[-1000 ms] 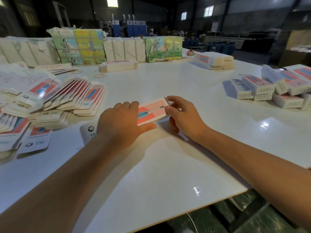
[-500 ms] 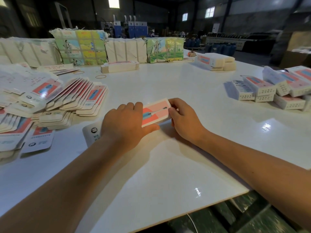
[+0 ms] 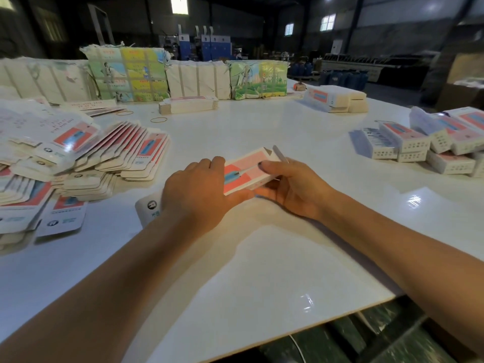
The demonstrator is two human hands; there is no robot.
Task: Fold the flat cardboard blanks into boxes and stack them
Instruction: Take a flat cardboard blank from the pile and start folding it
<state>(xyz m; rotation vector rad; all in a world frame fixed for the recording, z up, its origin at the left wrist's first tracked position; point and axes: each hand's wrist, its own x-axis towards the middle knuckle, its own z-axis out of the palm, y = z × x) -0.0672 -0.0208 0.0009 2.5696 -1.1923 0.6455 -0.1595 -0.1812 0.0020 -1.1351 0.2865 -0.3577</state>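
One blank [image 3: 246, 170] at table [image 3: 262, 271] centre has just popped from flat into a box shape, end flap now standing open. Left hand [image 3: 195, 191] presses flat on it; right hand [image 3: 285, 184] grips its right end. Flap tucking likely next. Flat blanks [image 3: 78, 158] left, finished boxes [image 3: 429, 145] right, bundles [image 3: 128, 73] beyond; path unobstructed.

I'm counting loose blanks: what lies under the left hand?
The left hand presses on the pink box; a white printed flap sticks out beneath the wrist. Whatever else lies under the palm is covered.
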